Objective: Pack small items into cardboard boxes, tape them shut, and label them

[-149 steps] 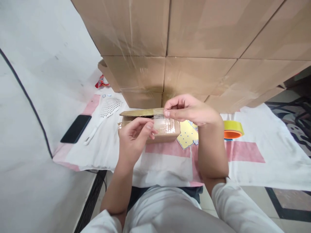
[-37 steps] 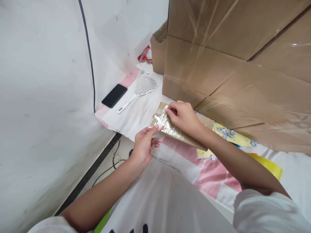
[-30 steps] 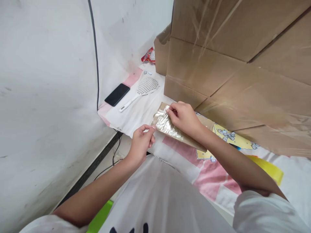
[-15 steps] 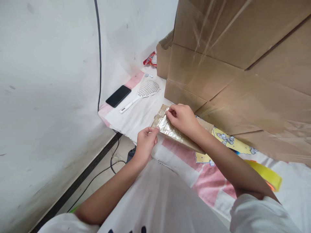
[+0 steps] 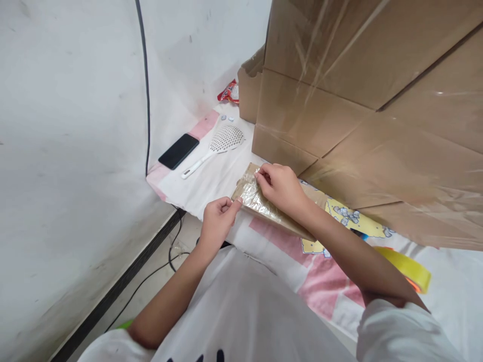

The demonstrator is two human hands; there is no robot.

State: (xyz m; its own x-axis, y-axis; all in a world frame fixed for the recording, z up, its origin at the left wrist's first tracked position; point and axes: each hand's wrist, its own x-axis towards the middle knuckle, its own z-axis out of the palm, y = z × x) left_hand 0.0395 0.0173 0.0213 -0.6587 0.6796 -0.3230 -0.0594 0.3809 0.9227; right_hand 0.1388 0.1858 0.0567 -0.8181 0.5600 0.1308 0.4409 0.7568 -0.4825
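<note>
A small flat cardboard box [image 5: 264,207], wrapped in shiny clear tape, lies on a white and pink cloth [image 5: 287,251]. My right hand [image 5: 281,186] rests on top of the box, its fingertips pinching the tape near the far left corner. My left hand [image 5: 217,223] sits at the box's near left corner with thumb and fingers closed on the tape edge there. A roll of yellow tape [image 5: 409,267] with an orange core lies on the cloth to the right, behind my right forearm.
A tall stack of taped cardboard cartons [image 5: 358,100] rises right behind the box. To the left lie a white perforated scoop [image 5: 217,146], a black phone [image 5: 178,151] and a red wrapper [image 5: 228,93]. A white wall and a black cable [image 5: 145,100] close the left side.
Since five seconds ago the box has gone from held up between both hands to lying on the cloth. In the last second both hands stay at its left end, shifting only slightly.
</note>
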